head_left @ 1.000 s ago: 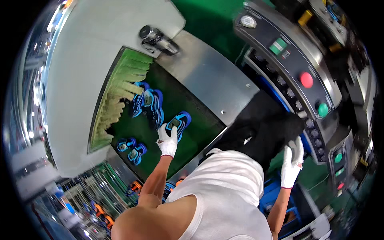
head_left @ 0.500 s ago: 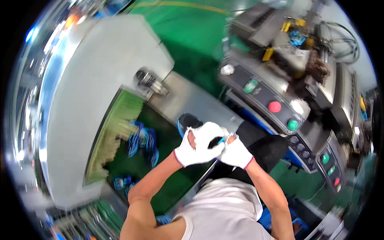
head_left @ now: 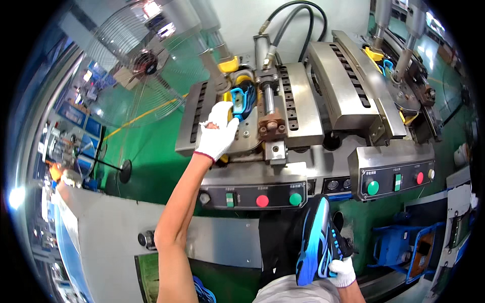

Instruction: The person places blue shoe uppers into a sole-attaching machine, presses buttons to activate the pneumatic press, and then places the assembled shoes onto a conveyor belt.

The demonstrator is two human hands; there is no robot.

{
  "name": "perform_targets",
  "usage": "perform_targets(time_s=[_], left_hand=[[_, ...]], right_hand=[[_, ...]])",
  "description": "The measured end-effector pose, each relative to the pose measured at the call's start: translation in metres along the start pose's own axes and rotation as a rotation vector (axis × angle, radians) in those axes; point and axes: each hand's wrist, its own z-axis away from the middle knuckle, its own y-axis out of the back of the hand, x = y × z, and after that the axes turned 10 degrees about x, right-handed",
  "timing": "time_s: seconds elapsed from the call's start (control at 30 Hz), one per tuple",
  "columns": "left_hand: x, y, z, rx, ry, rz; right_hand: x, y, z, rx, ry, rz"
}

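My left hand (head_left: pixel 218 132), in a white work glove with skin showing at the fingers, reaches over the left station of a metal pressing machine. Its thumb and index finger are apart, beside a dark shoe with a bright blue collar (head_left: pixel 238 102) clamped there between yellow pads (head_left: pixel 244 79). Whether the fingertips touch that shoe I cannot tell. Low in front of my body, my right hand (head_left: pixel 343 272), gloved too, grips a blue and black sneaker (head_left: pixel 314 245) by one end. The sneaker is tilted, its blue sole side turned to the left.
Control panels with coloured buttons (head_left: pixel 252 197) run along the machine's front. At right, a second station (head_left: pixel 399 96) holds another blue-trimmed shoe (head_left: pixel 388 65). Black hoses (head_left: pixel 303 10) arch behind. A large fan (head_left: pixel 144 63) stands at left; a blue cart (head_left: pixel 404 247) is at lower right.
The view has swung round toward the machine. My hands, close together before, are now apart: the left has gone forward to the left station, the right is low, holding the sneaker.
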Motion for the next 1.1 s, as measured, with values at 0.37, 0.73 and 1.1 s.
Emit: perform_targets(time_s=[0.37,0.73,1.1], left_hand=[[-0.041,-0.122,-0.123,-0.220,0.388,-0.435],[0.043,0.134,0.002,0.357,0.339,-0.015],[0.069,0.196,0.414,0.283,0.967,-0.151]], right_hand=[[-0.038,-0.007,-0.003,0.163,0.067,0.051],[-0.016,-0.019,-0.028,0.164,0.164,0.101],[-0.036,-0.272,-0.169,-0.120,0.430,0.481]])
